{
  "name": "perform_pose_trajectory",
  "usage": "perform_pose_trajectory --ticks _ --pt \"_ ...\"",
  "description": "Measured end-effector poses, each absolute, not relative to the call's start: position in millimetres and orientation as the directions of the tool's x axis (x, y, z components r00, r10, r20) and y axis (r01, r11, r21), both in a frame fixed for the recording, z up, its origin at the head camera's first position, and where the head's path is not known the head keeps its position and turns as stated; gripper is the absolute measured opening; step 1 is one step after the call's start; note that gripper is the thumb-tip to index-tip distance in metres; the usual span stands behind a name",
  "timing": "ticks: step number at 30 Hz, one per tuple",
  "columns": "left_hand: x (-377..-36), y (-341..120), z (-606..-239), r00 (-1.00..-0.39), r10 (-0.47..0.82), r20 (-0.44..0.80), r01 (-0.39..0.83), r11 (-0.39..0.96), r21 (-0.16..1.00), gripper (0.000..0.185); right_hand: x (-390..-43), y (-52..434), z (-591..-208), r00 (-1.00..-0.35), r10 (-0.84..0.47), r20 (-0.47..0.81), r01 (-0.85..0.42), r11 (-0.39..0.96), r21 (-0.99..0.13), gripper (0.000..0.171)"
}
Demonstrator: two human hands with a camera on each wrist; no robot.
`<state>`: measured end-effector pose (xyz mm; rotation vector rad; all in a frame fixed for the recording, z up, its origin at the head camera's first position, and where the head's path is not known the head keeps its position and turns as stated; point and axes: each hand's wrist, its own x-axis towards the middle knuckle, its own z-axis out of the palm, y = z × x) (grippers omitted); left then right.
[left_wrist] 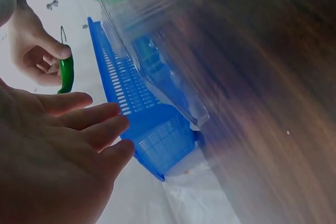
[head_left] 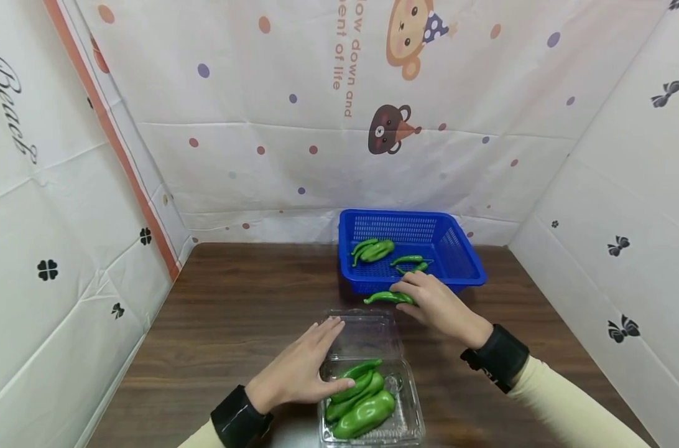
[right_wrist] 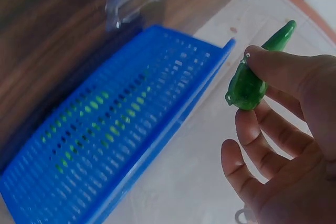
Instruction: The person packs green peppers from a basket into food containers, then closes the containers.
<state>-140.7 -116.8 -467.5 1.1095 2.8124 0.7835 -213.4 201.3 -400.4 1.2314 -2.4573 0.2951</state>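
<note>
One green pepper sits pinched in the right hand, just near of the blue basket on the table's far right. Left hand lies flat, fingers relaxed, resting on the clear plastic box of peppers near centre.

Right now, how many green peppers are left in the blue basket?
4 visible in the blue perforated plastic basket: two glossy green peppers together at back left, one mid-floor, one by the near wall partly behind the right hand. Others may be hidden.
</note>
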Motion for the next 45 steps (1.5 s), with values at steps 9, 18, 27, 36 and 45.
perform_pose_trajectory --ticks 9,18,27,36,45 --pt "-127.4 -119.0 -474.0 -0.713 0.679 0.174 0.677 0.602 0.424 0.11 -190.6 195.8 -418.7 -0.539 -0.728 0.423 -0.82 0.568 -0.067 0.039" --pt "-118.5 -120.6 -480.3 -0.706 0.691 0.157 0.678 0.595 0.431 0.116 -171.9 195.2 -431.5 -0.549 -0.729 0.408 -0.816 0.573 -0.075 0.042" --pt "-112.3 -123.0 -486.0 -0.683 0.709 0.176 0.703 0.571 0.424 0.123 -158.5 189.2 -438.1 -0.56 -0.731 0.39 -0.815 0.57 -0.105 0.042" --pt "-112.7 -121.3 -488.9 -0.664 0.73 0.159 0.723 0.574 0.384 0.124 -150.4 186.9 -441.8 -0.529 -0.747 0.403 -0.838 0.535 -0.109 0.039" --pt "-111.7 -122.0 -491.4 -0.666 0.73 0.154 0.717 0.568 0.404 0.122 -141.0 181.6 -446.0 -0.515 -0.756 0.403 -0.848 0.519 -0.111 0.045"
